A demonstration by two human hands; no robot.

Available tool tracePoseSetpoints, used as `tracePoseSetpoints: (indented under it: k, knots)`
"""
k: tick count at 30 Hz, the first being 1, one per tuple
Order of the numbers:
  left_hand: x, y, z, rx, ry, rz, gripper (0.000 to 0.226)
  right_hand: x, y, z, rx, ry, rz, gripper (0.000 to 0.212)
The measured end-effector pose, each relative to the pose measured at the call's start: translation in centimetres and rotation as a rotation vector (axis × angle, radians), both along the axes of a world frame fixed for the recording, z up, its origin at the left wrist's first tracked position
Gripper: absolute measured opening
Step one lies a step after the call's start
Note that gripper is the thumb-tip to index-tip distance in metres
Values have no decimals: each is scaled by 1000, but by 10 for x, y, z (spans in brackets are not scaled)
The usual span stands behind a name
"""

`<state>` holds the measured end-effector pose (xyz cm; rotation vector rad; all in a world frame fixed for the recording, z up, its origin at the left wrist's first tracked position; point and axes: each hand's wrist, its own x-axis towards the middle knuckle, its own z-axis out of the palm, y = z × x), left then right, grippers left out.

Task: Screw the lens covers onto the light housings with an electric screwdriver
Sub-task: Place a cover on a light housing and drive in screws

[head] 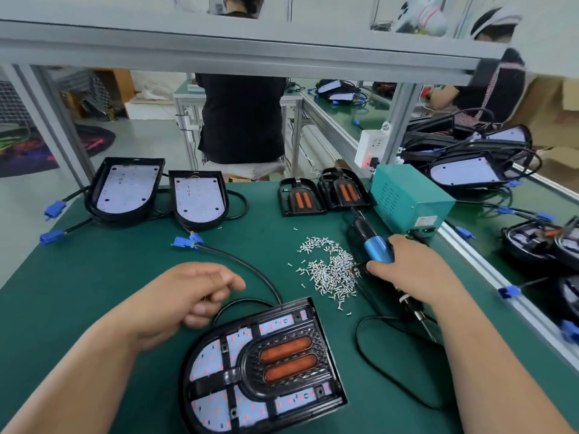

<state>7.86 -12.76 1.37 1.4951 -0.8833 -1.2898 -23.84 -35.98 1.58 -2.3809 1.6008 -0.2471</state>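
A black light housing point(263, 368) with a lens cover carrying two orange strips lies on the green mat in front of me. Its black cable runs up to a blue connector point(188, 241). My left hand point(185, 303) hovers just above and left of it, fingers loosely curled and holding nothing. My right hand point(410, 270) grips the blue-and-black electric screwdriver point(371, 241), which lies on the mat with its tip pointing away. A pile of small silver screws point(329, 267) sits between the housing and the screwdriver.
Two open housings point(125, 189) point(200, 200) lie at the back left. Two loose lens covers point(300, 197) point(343, 189) and a teal power supply box point(410, 198) stand at the back right. Finished lights fill the conveyor point(470, 170) on the right. A person stands behind the bench.
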Motion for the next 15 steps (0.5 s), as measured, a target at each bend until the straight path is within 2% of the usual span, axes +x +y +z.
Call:
tracePoseSetpoints:
  k: [3, 6, 9, 11, 15]
  knots:
    - [2, -7, -3, -55, 292, 229, 30, -3, -4, 1, 57, -151, -19, 38]
    - [3, -6, 0, -102, 440, 297, 36, -6, -4, 7, 82, -440, -41, 41]
    - [1, -7, 3, -121, 490, 288, 32, -1, 0, 14, 289, -901, -76, 47]
    - [-3, -9, 2, -128, 478, 264, 27, 4, 3, 16, 454, -1183, -77, 39]
    - [-11, -14, -1, -131, 387, 202, 15, 23, 7, 19, 636, -1455, -93, 21]
